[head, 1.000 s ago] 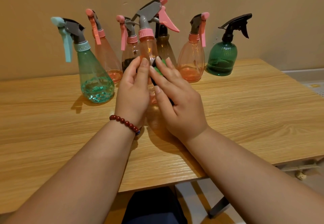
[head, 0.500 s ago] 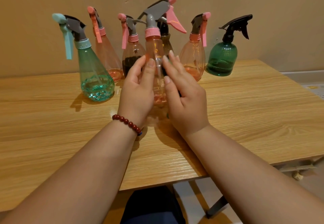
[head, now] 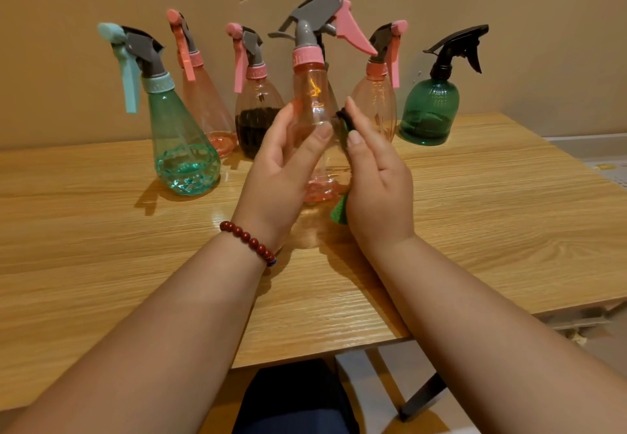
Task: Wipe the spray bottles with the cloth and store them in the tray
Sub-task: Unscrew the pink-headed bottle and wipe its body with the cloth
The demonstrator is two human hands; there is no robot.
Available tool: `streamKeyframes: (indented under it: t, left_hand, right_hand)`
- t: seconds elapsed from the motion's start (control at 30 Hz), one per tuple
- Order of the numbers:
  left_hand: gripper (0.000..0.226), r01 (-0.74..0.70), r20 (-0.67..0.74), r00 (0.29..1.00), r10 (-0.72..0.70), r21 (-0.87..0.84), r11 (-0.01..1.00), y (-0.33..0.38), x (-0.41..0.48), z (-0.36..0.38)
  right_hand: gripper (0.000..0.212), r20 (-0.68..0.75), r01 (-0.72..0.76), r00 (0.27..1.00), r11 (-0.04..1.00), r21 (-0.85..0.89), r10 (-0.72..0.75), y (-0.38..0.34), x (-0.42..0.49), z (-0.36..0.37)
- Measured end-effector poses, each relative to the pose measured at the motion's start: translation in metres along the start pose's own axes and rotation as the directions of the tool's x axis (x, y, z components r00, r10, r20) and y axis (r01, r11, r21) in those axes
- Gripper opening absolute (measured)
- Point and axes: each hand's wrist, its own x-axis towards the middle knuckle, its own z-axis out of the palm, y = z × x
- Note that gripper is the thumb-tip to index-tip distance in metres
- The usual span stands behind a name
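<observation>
A clear pink spray bottle (head: pixel 310 94) with a grey head and pink trigger is held upright above the table, between both hands. My left hand (head: pixel 281 175) grips its left side, thumb and fingers around the body. My right hand (head: pixel 376 179) presses a green cloth (head: pixel 340 211) with a dark edge against the bottle's right side. The cloth is mostly hidden behind the palm. No tray is in view.
Several more spray bottles stand in a row by the wall: a teal one (head: pixel 179 141), a pink cone (head: pixel 203 100), one with dark liquid (head: pixel 258 114), another pink (head: pixel 375 100), a green one (head: pixel 429 111). The wooden table (head: pixel 492 216) ends near my lap.
The pink bottle has been lifted higher and nearer to me. My right hand slid from the front of the bottle to its right side, and the green cloth now shows below the palm.
</observation>
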Motion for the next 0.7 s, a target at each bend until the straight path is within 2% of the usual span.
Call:
streamKeyframes:
  t: [0.1,0.17,0.2,0.23,0.27,0.3,0.33,0.4,0.47,0.5,0.53,0.57,0.63,0.67,0.7]
  left_hand:
    - [0.049,0.011,-0.029,1.0,-0.012,-0.017,1.0,0.0012,0.0017,-0.0008]
    - [0.047,0.009,-0.022,1.0,-0.01,-0.041,0.999,0.0008,0.0009,-0.0038]
    - [0.047,0.002,-0.015,1.0,-0.003,-0.036,0.999,0.0003,0.0003,-0.0055]
    - [0.048,-0.002,-0.008,1.0,0.002,-0.023,1.0,0.0005,-0.0007,-0.006]
    - [0.049,-0.007,-0.005,1.0,0.007,-0.008,1.0,0.0005,-0.0011,-0.006]
    - [0.048,-0.015,-0.002,1.0,0.015,0.005,1.0,0.0009,-0.0014,-0.0052]
    - [0.046,-0.025,-0.004,1.0,0.025,0.013,1.0,0.0006,-0.0012,-0.0041]
    - [0.044,-0.029,-0.015,0.999,0.029,0.003,1.0,0.0006,-0.0005,-0.0026]
    - [0.044,-0.023,-0.025,0.999,0.023,-0.014,1.0,0.0003,0.0003,-0.0037]
    - [0.042,-0.015,-0.022,1.0,0.015,-0.015,1.0,0.0004,-0.0003,-0.0047]
    - [0.042,-0.01,-0.015,1.0,0.01,-0.014,1.0,0.0,-0.001,-0.0055]
    - [0.042,-0.007,-0.008,1.0,0.007,-0.011,1.0,-0.0001,-0.0021,-0.0055]
    - [0.047,-0.016,-0.007,1.0,0.016,0.02,1.0,0.0006,-0.0031,-0.0043]
    - [0.049,-0.022,-0.016,1.0,0.022,0.032,0.999,0.001,-0.0033,-0.0031]
    - [0.049,-0.018,-0.024,1.0,0.019,0.024,1.0,0.0015,-0.0032,-0.002]
  right_hand:
    - [0.04,0.068,0.273,0.962,0.947,-0.171,-0.265,-0.0012,-0.0041,0.0024]
    - [0.04,0.098,0.351,0.936,0.915,-0.202,-0.338,0.0005,-0.0041,0.004]
    - [0.038,0.072,0.315,0.949,0.933,-0.176,-0.306,0.001,-0.0039,0.0041]
    - [0.037,0.032,0.209,0.978,0.972,-0.105,-0.206,0.0005,-0.0022,0.0026]
    - [0.036,0.007,0.042,0.999,0.999,0.015,-0.042,-0.0008,-0.0004,0.0012]
    - [0.036,0.003,-0.087,0.996,0.992,0.095,0.087,-0.0006,0.0009,0.0003]
    - [0.037,0.005,-0.138,0.99,0.984,0.115,0.139,-0.0001,0.0015,-0.0007]
    - [0.039,0.027,0.003,1.0,1.0,-0.015,-0.003,-0.0028,0.0,-0.0012]
    - [0.039,0.109,0.276,0.959,0.949,-0.153,-0.261,-0.0004,-0.0052,0.0006]
    - [0.039,0.122,0.315,0.947,0.936,-0.157,-0.298,0.0019,-0.0041,0.0014]
    - [0.038,0.099,0.28,0.958,0.952,-0.124,-0.269,0.0029,-0.0036,0.0022]
    - [0.037,0.05,0.184,0.982,0.981,-0.062,-0.181,0.0018,-0.0022,0.002]
    - [0.036,-0.01,-0.062,0.998,0.992,0.111,0.063,-0.0002,0.0008,0.0004]
    - [0.037,-0.008,-0.117,0.993,0.984,0.136,0.12,0.0002,0.0005,-0.0005]
    - [0.037,-0.003,-0.101,0.995,0.99,0.095,0.102,-0.0008,0.0006,-0.0015]
